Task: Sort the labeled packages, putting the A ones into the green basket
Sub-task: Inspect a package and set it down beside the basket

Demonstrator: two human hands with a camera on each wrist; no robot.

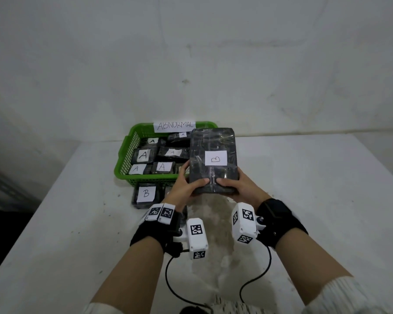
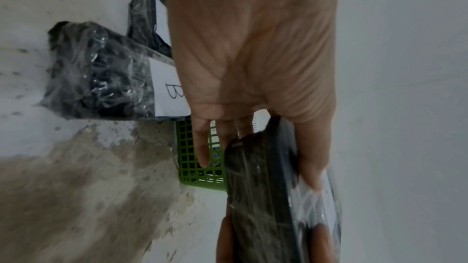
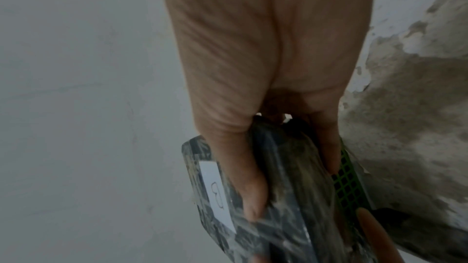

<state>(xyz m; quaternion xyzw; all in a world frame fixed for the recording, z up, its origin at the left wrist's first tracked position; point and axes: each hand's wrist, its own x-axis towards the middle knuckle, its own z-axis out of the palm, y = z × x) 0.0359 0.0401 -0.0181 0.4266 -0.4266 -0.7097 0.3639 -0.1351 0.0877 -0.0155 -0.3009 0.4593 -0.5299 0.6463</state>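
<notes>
Both hands hold one large, flat black package wrapped in clear plastic film [image 1: 213, 159], tilted up above the white table [image 1: 304, 200], just in front of the green plastic mesh basket [image 1: 127, 155] of A-labelled packs. The left hand [image 1: 186, 184] and right hand [image 1: 236, 184] grip its near edge, thumbs on top. Its white label [image 1: 216, 158] reads B. It looks stiff, moderately heavy and slick; gripping the opposite edges seems safest.

You can count one green basket [image 1: 123, 152] with one paper sign [image 1: 174, 126]. Inside it, five packages marked A [image 1: 143, 155] show their labels. Two packages marked B are visible: one in the air [image 1: 213, 158], one lying on the table [image 1: 146, 194].
</notes>
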